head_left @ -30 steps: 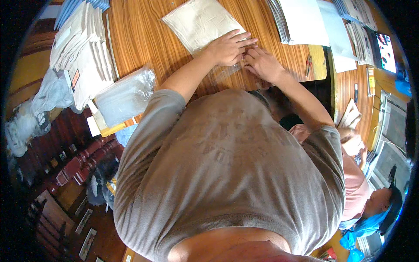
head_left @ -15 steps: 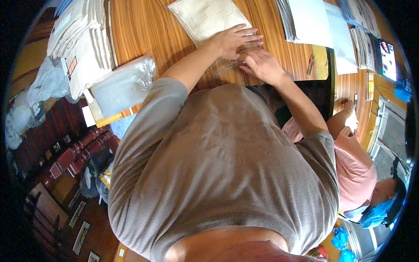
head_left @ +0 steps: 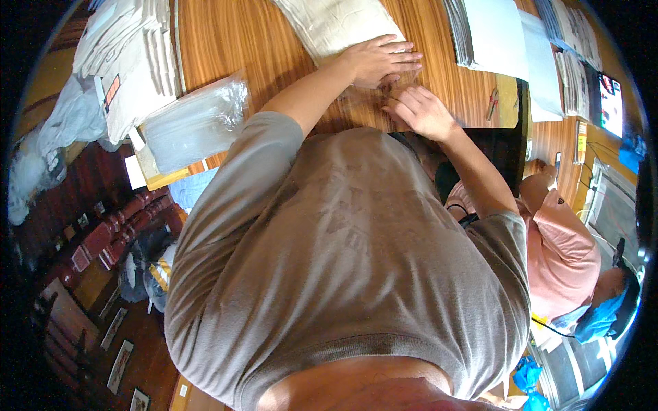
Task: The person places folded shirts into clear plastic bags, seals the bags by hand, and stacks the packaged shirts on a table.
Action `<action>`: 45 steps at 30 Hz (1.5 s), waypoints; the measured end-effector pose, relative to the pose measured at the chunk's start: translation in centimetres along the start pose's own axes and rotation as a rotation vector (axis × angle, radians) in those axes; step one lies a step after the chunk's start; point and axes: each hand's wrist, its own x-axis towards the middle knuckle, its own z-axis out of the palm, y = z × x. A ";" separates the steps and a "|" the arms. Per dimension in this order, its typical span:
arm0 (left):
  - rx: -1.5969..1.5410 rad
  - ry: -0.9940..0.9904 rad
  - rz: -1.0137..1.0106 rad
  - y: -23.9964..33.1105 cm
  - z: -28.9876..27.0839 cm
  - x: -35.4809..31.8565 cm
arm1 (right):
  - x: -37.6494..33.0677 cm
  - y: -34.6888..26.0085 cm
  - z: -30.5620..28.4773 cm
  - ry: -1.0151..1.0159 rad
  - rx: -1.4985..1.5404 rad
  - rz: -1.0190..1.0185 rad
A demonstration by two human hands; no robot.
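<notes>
A folded cream cloth [head_left: 332, 27] lies flat on the wooden table in front of me. Clear plastic film [head_left: 363, 96], apparently the near end of a bag around the cloth, shows faintly between my arms. Across the near right corner of the cloth, my left hand [head_left: 380, 61] rests palm down with its fingers stretched out to the right. My right hand [head_left: 421, 111] is just nearer and to the right, with its fingers curled in a pinch at the film's edge. Its fingertips are partly hidden.
Clear plastic bags [head_left: 199, 123] lie stacked left of my arm, beside piled folded cloths [head_left: 137, 61]. White packets [head_left: 486, 34] stand at the right. A red-handled tool [head_left: 492, 103] lies near the table's right corner. A co-worker in a pink shirt [head_left: 565, 253] sits to the right.
My right hand has shifted slightly right and nearer, turning knuckles up. The left hand stays spread on the cloth, its fingers a little further right. The co-worker has leaned slightly.
</notes>
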 end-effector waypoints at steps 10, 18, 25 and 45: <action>-0.016 0.066 -0.005 0.0 1.6 0.2 | 0.9 -4.8 4.5 -0.157 -0.114 0.072; 0.017 0.057 0.017 -0.1 2.2 0.6 | 4.9 -4.5 2.8 -0.027 0.089 0.284; -0.094 0.075 0.018 -0.2 1.7 0.2 | 3.3 -4.4 3.5 -0.144 0.071 -0.058; -0.187 0.090 0.018 -0.3 -0.6 -0.7 | 0.0 4.5 -1.5 -0.105 0.209 0.172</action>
